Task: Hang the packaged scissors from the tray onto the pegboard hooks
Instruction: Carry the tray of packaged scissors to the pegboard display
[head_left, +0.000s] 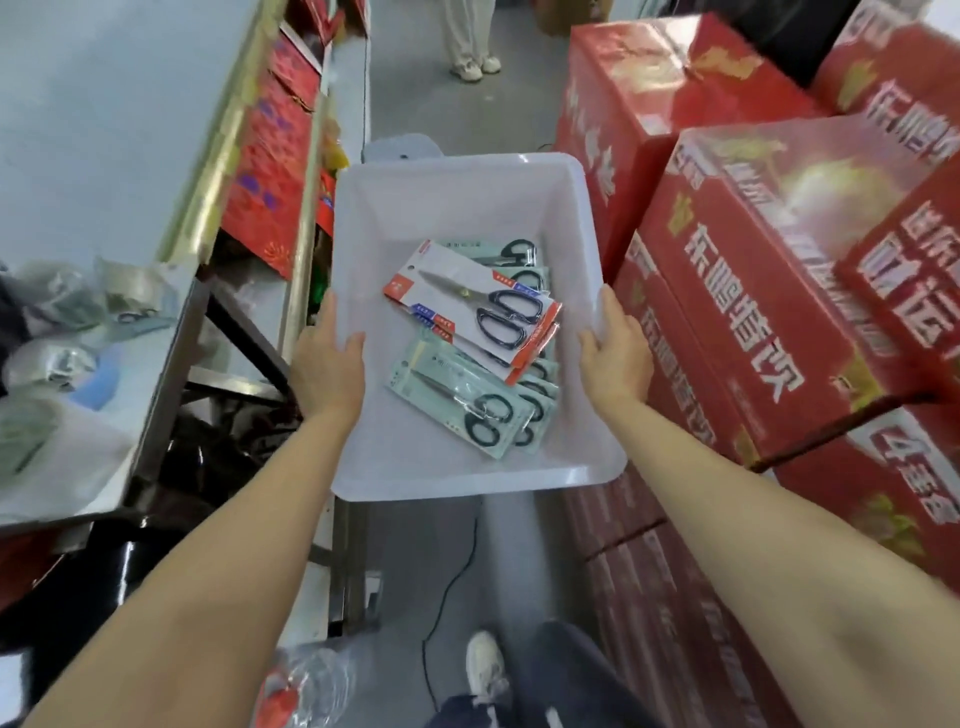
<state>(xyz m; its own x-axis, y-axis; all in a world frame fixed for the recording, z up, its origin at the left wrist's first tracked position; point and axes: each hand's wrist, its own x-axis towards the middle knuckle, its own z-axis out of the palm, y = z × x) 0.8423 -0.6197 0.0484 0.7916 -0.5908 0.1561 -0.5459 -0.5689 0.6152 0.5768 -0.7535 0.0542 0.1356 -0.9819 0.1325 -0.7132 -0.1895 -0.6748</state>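
A white plastic tray (457, 197) is held in front of me over the aisle floor. My left hand (328, 364) grips its left rim and my right hand (615, 353) grips its right rim. Inside lie several packaged scissors. On top is a pack with a red and white card (470, 301) holding black-handled scissors. Below it are pale green packs (457, 400), overlapping in a stack. No pegboard or hooks are in view.
Stacked red cartons (753, 270) line the right side of the aisle. A metal table (104, 291) with plastic bags stands at the left, with red goods on shelving (275, 171) behind it. A person's legs (470, 41) stand further down the aisle. A black cable (452, 582) runs along the floor.
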